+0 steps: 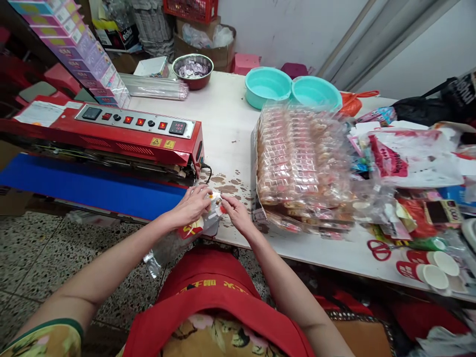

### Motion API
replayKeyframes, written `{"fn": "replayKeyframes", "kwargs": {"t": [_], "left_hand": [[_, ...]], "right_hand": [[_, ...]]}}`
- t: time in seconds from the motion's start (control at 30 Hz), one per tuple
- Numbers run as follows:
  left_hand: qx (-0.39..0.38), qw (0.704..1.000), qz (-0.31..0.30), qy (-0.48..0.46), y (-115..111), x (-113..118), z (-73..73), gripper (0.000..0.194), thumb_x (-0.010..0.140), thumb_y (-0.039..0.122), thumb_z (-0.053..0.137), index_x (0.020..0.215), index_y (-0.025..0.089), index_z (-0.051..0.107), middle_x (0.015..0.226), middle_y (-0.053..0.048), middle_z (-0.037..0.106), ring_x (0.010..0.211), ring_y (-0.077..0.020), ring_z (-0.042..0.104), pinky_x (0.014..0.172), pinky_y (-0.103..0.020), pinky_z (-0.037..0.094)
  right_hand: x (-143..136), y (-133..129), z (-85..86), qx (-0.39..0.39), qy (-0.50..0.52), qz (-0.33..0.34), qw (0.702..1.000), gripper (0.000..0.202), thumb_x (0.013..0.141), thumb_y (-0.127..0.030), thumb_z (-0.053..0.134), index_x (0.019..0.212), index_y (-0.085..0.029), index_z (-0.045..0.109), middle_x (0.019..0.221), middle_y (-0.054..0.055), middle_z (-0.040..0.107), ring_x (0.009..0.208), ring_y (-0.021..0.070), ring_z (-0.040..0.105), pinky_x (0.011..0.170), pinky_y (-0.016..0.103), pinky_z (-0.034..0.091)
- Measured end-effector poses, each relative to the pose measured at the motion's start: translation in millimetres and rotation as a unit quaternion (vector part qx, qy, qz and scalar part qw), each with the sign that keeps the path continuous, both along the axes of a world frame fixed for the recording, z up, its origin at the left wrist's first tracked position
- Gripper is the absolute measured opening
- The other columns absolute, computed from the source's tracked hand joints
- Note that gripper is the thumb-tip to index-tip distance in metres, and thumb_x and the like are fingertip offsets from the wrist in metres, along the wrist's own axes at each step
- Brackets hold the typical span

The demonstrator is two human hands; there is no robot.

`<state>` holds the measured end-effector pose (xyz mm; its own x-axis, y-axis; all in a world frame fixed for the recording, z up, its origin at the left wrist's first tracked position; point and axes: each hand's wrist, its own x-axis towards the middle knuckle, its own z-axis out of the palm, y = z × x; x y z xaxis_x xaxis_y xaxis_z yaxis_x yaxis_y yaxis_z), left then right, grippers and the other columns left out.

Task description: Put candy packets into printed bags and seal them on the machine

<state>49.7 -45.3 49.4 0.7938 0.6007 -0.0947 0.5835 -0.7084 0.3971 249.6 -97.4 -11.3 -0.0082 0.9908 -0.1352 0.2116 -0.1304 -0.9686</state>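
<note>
My left hand (193, 204) curls over the top of a clear plastic pouch (193, 229) with red, white and yellow print, at the table's front edge by the sealing machine. Thumb and fingers of my right hand (236, 212) pinch together at the pouch's right side, near a small red and white piece whose kind I cannot make out. Just left of my hands is the red sealing machine (111, 134), its panel switches lit and its blue conveyor belt (92, 186) running along the front. Part of the pouch hangs below my left wrist.
A large stack of clear-wrapped packs (297, 163) stands right of my hands. Behind it are two turquoise basins (267, 87). A metal bowl (193, 69) holds small sachets. Stacked boxes (85, 59) tower behind the machine. Red scissors (380, 249) and paper cups (424, 274) lie far right.
</note>
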Motion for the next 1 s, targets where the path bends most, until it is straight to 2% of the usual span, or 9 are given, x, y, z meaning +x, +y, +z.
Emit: {"fn": "replayKeyframes", "kwargs": {"t": [0.1,0.23,0.37,0.43,0.53,0.6,0.63,0.87,1.0], "left_hand": [[0.016,0.999,0.031,-0.032,4,12,3.5,0.010,0.087,0.021,0.052,0.088,0.019,0.062,0.124,-0.010,0.052,0.122,-0.0271,0.041,0.098,-0.046,0.035],[-0.009,0.994,0.082,-0.070,13,23,2.0,0.007,0.085,0.023,0.057,0.085,0.019,0.062,0.122,-0.009,0.053,0.118,-0.0275,0.043,0.095,-0.046,0.037],[-0.095,0.968,0.153,-0.175,18,19,-7.5,0.004,0.079,0.020,0.059,0.081,0.019,0.063,0.119,-0.007,0.055,0.114,-0.0242,0.048,0.098,-0.041,0.038],[-0.153,0.919,0.266,-0.248,16,12,-14.5,0.016,0.074,0.024,0.065,0.089,0.019,0.064,0.116,-0.008,0.058,0.106,-0.0226,0.055,0.093,-0.037,0.043],[-0.329,0.760,0.462,-0.318,9,-2,-24.6,0.039,0.062,0.036,0.077,0.093,0.015,0.066,0.089,-0.008,0.067,0.075,-0.0197,0.061,0.068,-0.032,0.048],[-0.427,0.668,0.506,-0.340,5,-8,-30.1,0.041,0.054,0.041,0.080,0.079,0.012,0.068,0.069,-0.006,0.065,0.058,-0.0171,0.058,0.055,-0.028,0.044],[-0.446,0.645,0.511,-0.352,3,-10,-32.5,0.040,0.052,0.042,0.081,0.073,0.011,0.067,0.063,-0.005,0.064,0.053,-0.0160,0.056,0.052,-0.027,0.043],[-0.370,0.579,0.576,-0.442,19,-2,-50.3,0.037,0.051,0.042,0.082,0.060,0.013,0.060,0.051,0.001,0.058,0.043,-0.0084,0.049,0.043,-0.020,0.037],[-0.398,0.541,0.582,-0.458,32,-14,-52.2,0.036,0.059,0.041,0.080,0.073,0.013,0.061,0.064,-0.004,0.067,0.050,-0.0134,0.059,0.045,-0.023,0.045]], "right_hand": [[-5,-2,8.4,0.036,-0.017,0.056,0.998,0.044,0.089,-0.056,0.050,0.114,-0.025,0.070,0.112,0.007,0.067,0.110,0.0233,0.056,0.098,0.039,0.042],[-11,1,14.1,0.029,0.014,0.123,0.992,0.037,0.082,-0.055,0.060,0.098,-0.025,0.076,0.105,0.005,0.068,0.106,0.0230,0.057,0.094,0.037,0.043],[-12,10,11.4,-0.090,0.105,0.070,0.988,0.035,0.071,-0.052,0.072,0.080,-0.018,0.076,0.076,0.002,0.070,0.074,0.0181,0.061,0.074,0.031,0.047],[-13,15,9.6,-0.147,0.151,0.039,0.977,0.033,0.064,-0.048,0.077,0.072,-0.016,0.075,0.066,0.001,0.068,0.061,0.0146,0.058,0.066,0.029,0.045],[-16,23,9.2,-0.165,0.173,0.008,0.971,0.030,0.056,-0.043,0.082,0.066,-0.016,0.074,0.061,0.001,0.068,0.055,0.0128,0.055,0.060,0.027,0.043],[-19,27,10.2,-0.161,0.162,-0.009,0.973,0.030,0.052,-0.041,0.084,0.065,-0.016,0.074,0.060,0.001,0.068,0.054,0.0132,0.056,0.058,0.027,0.043],[-20,30,10.8,-0.159,0.154,-0.017,0.975,0.031,0.051,-0.041,0.084,0.066,-0.016,0.074,0.061,0.002,0.069,0.054,0.0138,0.057,0.058,0.028,0.044],[-36,53,13.0,-0.111,0.130,-0.061,0.983,0.031,0.050,-0.039,0.084,0.067,-0.016,0.072,0.065,0.004,0.071,0.058,0.0167,0.061,0.058,0.029,0.049],[-44,76,5.5,-0.109,0.167,-0.090,0.976,0.040,0.048,-0.034,0.084,0.079,-0.018,0.065,0.065,0.002,0.070,0.059,0.0175,0.064,0.058,0.029,0.050]]}}
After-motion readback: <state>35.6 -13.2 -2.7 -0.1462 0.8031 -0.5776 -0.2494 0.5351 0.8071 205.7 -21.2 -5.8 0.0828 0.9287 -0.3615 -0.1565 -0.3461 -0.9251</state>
